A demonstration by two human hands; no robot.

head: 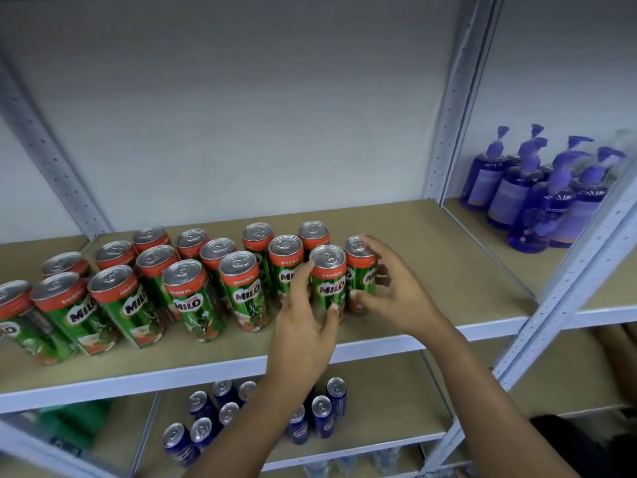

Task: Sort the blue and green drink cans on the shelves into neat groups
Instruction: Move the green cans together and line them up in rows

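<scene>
near the front edge of the upper shelf [431, 232], the left hand [303, 326] grips a green can [328, 281] with a red top band, upright among its like. the right hand [389, 288] curls around the next can [362, 270]. blue cans [322, 417] stand on the tan lower shelf [386, 401]; purple bottles [537, 191] sit right, by a white wall [241, 115].

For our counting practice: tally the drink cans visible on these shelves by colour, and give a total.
Green cans: 16
Blue cans: 9 visible; the arm may hide more
Total: 25 visible
</scene>
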